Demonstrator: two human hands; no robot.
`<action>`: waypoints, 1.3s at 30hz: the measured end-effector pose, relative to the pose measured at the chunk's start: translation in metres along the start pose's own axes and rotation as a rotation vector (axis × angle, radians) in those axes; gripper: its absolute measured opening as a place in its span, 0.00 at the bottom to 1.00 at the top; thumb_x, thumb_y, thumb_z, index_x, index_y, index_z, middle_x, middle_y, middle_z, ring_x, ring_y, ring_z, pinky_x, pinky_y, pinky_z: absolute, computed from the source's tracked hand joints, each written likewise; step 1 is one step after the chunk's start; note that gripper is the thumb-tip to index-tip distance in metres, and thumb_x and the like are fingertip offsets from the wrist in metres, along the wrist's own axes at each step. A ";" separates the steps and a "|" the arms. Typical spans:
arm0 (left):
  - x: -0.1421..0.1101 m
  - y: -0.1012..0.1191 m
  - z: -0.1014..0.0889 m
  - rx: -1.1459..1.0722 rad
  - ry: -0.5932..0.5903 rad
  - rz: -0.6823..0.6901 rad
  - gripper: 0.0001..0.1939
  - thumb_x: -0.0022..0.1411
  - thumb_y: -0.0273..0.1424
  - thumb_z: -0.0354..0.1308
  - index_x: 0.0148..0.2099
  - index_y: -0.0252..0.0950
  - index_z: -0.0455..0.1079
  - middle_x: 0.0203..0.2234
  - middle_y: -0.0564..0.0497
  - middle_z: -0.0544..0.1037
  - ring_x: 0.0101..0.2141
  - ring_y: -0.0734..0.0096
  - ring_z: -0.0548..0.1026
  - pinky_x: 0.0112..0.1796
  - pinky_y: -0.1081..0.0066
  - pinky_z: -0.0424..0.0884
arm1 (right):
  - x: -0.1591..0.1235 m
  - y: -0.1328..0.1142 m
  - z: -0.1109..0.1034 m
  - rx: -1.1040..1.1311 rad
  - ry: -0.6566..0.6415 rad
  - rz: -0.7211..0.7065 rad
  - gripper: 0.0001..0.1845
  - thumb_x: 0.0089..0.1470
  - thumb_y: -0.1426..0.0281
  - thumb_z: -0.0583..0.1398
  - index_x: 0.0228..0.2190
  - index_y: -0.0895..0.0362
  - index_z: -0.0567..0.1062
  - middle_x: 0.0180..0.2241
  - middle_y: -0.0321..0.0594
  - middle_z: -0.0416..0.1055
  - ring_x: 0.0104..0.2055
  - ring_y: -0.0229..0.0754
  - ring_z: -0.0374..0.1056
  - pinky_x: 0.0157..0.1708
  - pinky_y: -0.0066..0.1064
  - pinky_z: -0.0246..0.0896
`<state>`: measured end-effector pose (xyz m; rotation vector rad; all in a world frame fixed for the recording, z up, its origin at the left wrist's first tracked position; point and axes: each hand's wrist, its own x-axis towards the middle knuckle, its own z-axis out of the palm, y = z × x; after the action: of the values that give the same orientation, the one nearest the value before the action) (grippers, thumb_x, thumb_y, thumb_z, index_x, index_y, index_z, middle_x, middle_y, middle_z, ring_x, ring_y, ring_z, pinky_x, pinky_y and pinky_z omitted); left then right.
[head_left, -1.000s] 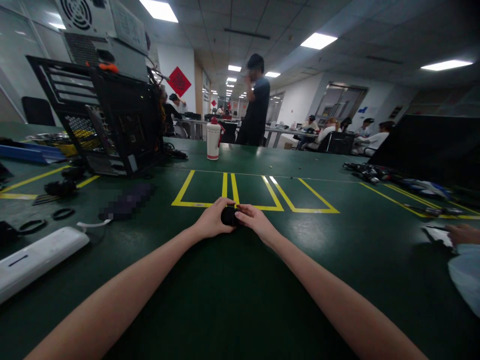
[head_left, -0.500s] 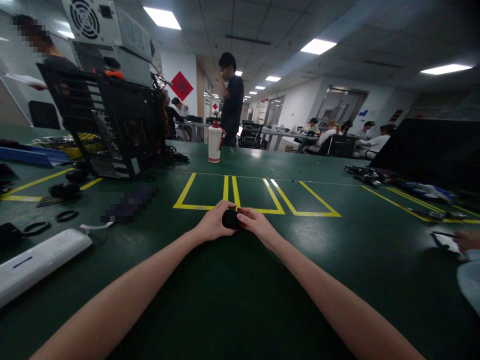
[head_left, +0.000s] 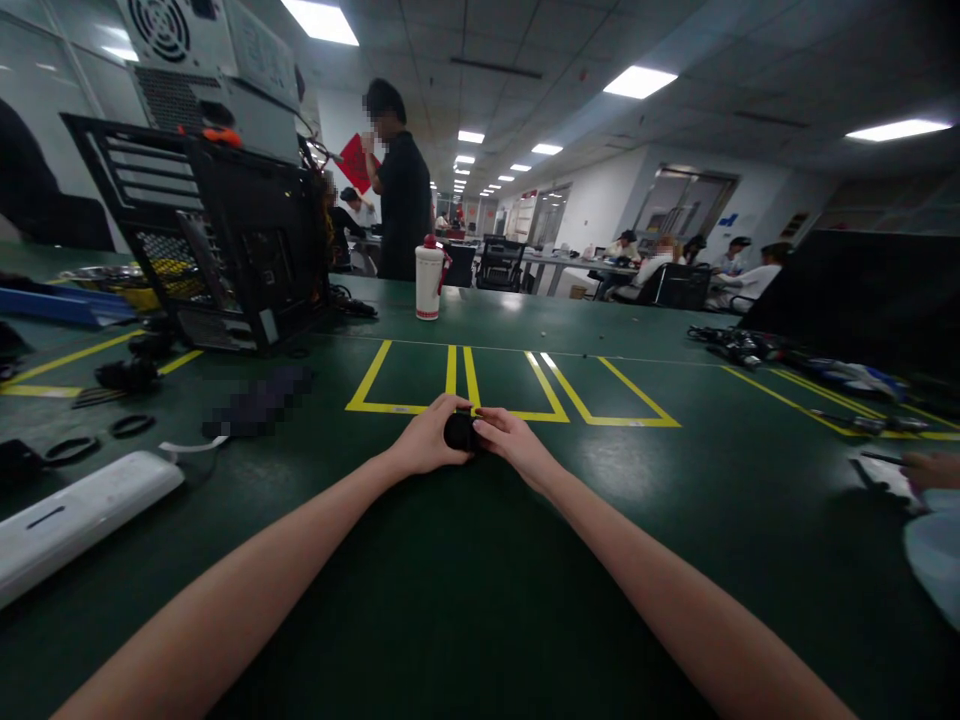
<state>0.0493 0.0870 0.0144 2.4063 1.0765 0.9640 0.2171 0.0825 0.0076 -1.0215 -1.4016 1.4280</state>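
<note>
Head: left hand (head_left: 431, 440), right hand (head_left: 514, 445) hold black object (head_left: 458, 432) near tape edge (head_left: 382, 408).

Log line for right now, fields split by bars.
left hand: gripping black round object | right hand: fingers on its side | white bottle: upright on table
</note>
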 end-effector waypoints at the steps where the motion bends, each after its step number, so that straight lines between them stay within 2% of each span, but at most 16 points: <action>1: 0.000 0.000 0.000 -0.002 -0.001 -0.001 0.29 0.41 0.31 0.61 0.47 0.39 0.56 0.41 0.50 0.63 0.41 0.64 0.66 0.40 0.65 0.65 | 0.000 -0.001 -0.001 -0.002 -0.011 0.008 0.16 0.42 0.65 0.60 0.36 0.56 0.67 0.38 0.40 0.66 0.42 0.39 0.63 0.44 0.37 0.57; 7: 0.000 0.001 0.000 -0.017 0.001 -0.011 0.28 0.41 0.31 0.61 0.46 0.39 0.56 0.41 0.50 0.64 0.41 0.63 0.66 0.39 0.65 0.65 | -0.009 -0.004 -0.005 -0.050 -0.098 -0.110 0.19 0.36 0.71 0.63 0.34 0.53 0.66 0.40 0.36 0.65 0.43 0.39 0.63 0.45 0.37 0.57; 10: 0.001 0.003 -0.001 -0.021 -0.004 -0.015 0.28 0.41 0.31 0.61 0.46 0.39 0.57 0.41 0.50 0.64 0.42 0.62 0.66 0.41 0.64 0.64 | -0.009 -0.002 -0.004 -0.078 -0.053 -0.096 0.15 0.41 0.66 0.60 0.34 0.53 0.67 0.37 0.37 0.66 0.41 0.39 0.63 0.44 0.37 0.57; 14: 0.001 0.003 -0.002 -0.024 -0.005 -0.013 0.28 0.41 0.30 0.61 0.46 0.39 0.57 0.41 0.50 0.64 0.41 0.63 0.66 0.40 0.64 0.65 | -0.004 -0.001 -0.002 -0.026 -0.030 -0.014 0.18 0.43 0.64 0.59 0.39 0.54 0.65 0.37 0.39 0.67 0.40 0.39 0.64 0.44 0.38 0.57; 16: 0.001 0.002 -0.001 -0.016 0.005 -0.005 0.28 0.41 0.30 0.61 0.46 0.38 0.56 0.41 0.50 0.64 0.41 0.63 0.66 0.40 0.64 0.65 | -0.003 -0.001 -0.003 -0.013 -0.045 0.002 0.19 0.41 0.66 0.60 0.38 0.55 0.66 0.38 0.40 0.67 0.41 0.39 0.63 0.45 0.37 0.56; 21: 0.001 -0.001 0.001 -0.002 0.012 -0.012 0.28 0.41 0.31 0.61 0.46 0.38 0.56 0.41 0.50 0.64 0.41 0.63 0.66 0.40 0.64 0.65 | -0.005 0.000 -0.006 -0.005 -0.092 -0.104 0.21 0.34 0.71 0.64 0.34 0.54 0.66 0.39 0.37 0.66 0.42 0.38 0.63 0.46 0.36 0.55; 25: 0.001 -0.001 0.000 0.001 -0.002 -0.014 0.29 0.41 0.32 0.61 0.47 0.39 0.56 0.42 0.49 0.64 0.42 0.62 0.66 0.40 0.64 0.64 | -0.002 0.007 -0.007 -0.068 0.013 -0.109 0.14 0.40 0.63 0.60 0.31 0.56 0.67 0.35 0.36 0.67 0.38 0.37 0.64 0.43 0.37 0.56; 30: 0.001 0.001 -0.002 -0.005 -0.005 -0.010 0.29 0.41 0.32 0.62 0.47 0.38 0.56 0.42 0.49 0.64 0.43 0.62 0.65 0.42 0.63 0.64 | 0.002 0.015 -0.009 -0.092 0.062 -0.082 0.19 0.41 0.63 0.60 0.37 0.56 0.66 0.38 0.39 0.67 0.40 0.38 0.64 0.42 0.36 0.57; 34: 0.002 0.001 -0.001 -0.011 -0.004 -0.024 0.29 0.41 0.32 0.61 0.47 0.38 0.56 0.42 0.49 0.64 0.43 0.62 0.66 0.42 0.63 0.64 | 0.000 0.013 -0.007 -0.141 0.055 -0.102 0.18 0.41 0.64 0.59 0.36 0.57 0.67 0.38 0.39 0.67 0.41 0.38 0.63 0.44 0.35 0.56; 39: 0.003 -0.008 -0.002 -0.040 0.007 -0.058 0.29 0.40 0.33 0.62 0.46 0.39 0.57 0.42 0.49 0.65 0.43 0.62 0.66 0.43 0.62 0.63 | -0.001 0.009 -0.007 -0.200 0.204 -0.129 0.16 0.43 0.61 0.57 0.35 0.56 0.68 0.37 0.39 0.68 0.40 0.39 0.64 0.43 0.35 0.57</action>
<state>0.0454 0.0946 0.0128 2.3280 1.1125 0.9663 0.2236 0.0834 -0.0018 -1.1465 -1.4511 1.0746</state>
